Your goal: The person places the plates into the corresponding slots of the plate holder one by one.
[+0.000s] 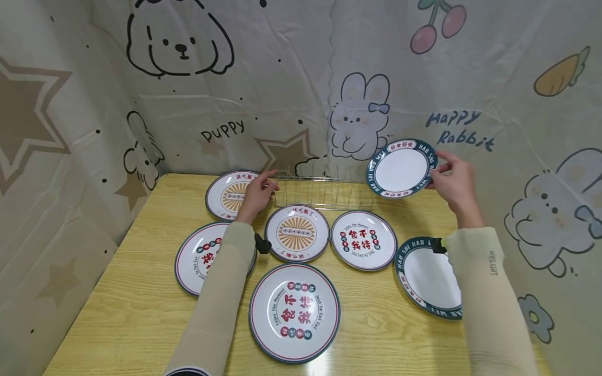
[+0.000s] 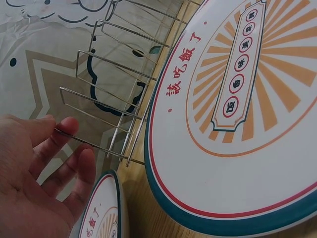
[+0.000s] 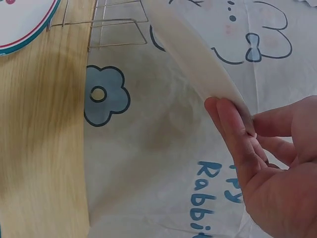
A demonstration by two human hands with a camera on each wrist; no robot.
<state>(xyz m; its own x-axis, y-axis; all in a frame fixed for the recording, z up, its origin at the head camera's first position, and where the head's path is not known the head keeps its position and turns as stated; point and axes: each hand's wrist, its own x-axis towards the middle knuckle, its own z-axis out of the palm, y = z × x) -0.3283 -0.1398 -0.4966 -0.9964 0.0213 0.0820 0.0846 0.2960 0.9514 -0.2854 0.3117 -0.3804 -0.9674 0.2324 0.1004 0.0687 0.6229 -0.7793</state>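
My right hand [image 1: 455,180] grips the edge of a white plate [image 1: 402,169] with a broad dark-green lettered rim. It holds the plate tilted in the air by the right end of a wire plate rack [image 1: 324,208]. In the right wrist view that plate [image 3: 198,54] shows almost edge-on, pinched between thumb and fingers. My left hand [image 1: 257,194] is at the rack's left end. The left wrist view shows its thumb and index finger pinching the outermost wire of the rack [image 2: 111,64]. The rack's upright dividers hold no plates.
On the wooden table [image 1: 127,292] lie sunburst plates [image 1: 297,233] [image 1: 226,196] and red-lettered plates [image 1: 363,240] [image 1: 295,313] [image 1: 193,261]. A green-rimmed plate [image 1: 430,277] lies partly under the right sleeve. Behind hangs a printed cloth [image 1: 282,68].
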